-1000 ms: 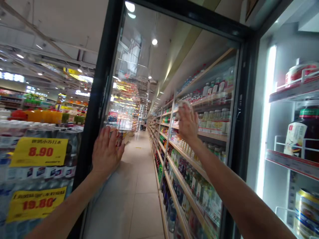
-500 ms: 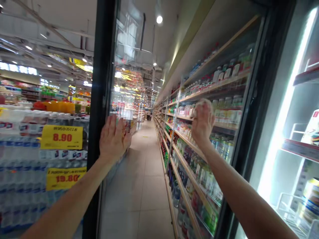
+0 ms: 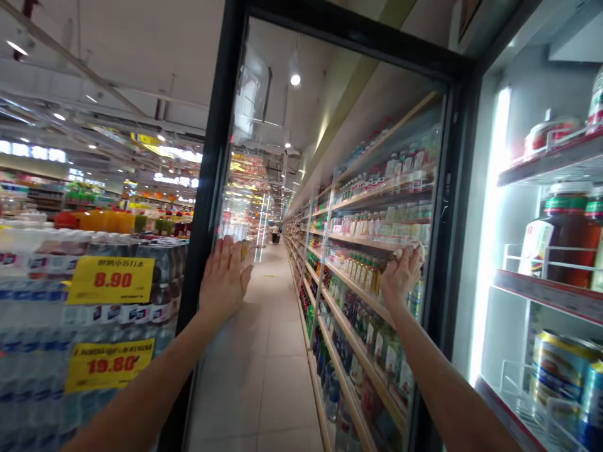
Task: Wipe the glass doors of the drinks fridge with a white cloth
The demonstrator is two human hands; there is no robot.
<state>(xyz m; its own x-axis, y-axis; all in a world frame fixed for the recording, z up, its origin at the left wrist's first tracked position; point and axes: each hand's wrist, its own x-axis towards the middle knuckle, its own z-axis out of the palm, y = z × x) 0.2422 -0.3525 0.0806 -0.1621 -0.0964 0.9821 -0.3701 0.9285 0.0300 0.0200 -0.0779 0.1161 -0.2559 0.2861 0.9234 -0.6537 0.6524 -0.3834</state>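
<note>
Grip on the right side: my right hand (image 3: 400, 276) is clenched around a small white cloth (image 3: 409, 252), pressing it against the glass door (image 3: 301, 188) close to the door's right frame edge, about mid-height. Only a bunched corner of the cloth shows above the knuckles; the rest is hidden in the fist.

My left hand (image 3: 225, 279) is released, palm flat and fingers spread, resting against the same pane just beside its left frame edge (image 3: 207, 188). It grasps nothing.

Handling, as I judge it:
- Cloth: light, soft, easily compressed. It will crumple and slide out unless the whole palm bears on it. A full-fist hold, as now, is the proper purchase.
- Door: stiff, heavy, hinged. Its glass is smooth, slippery and breakable; load it with flat palms, not fingertips. The black frame is the firm place to take hold.

Relative position: the cloth lies between my right palm and the pane, touching both. The door stands ajar between both hands, its pane spanning from left palm to right fist.

Beyond the right frame, lit cooler shelves (image 3: 546, 163) carry bottles and cans. Stacked water bottles with yellow price tags (image 3: 110, 280) stand to the left.
</note>
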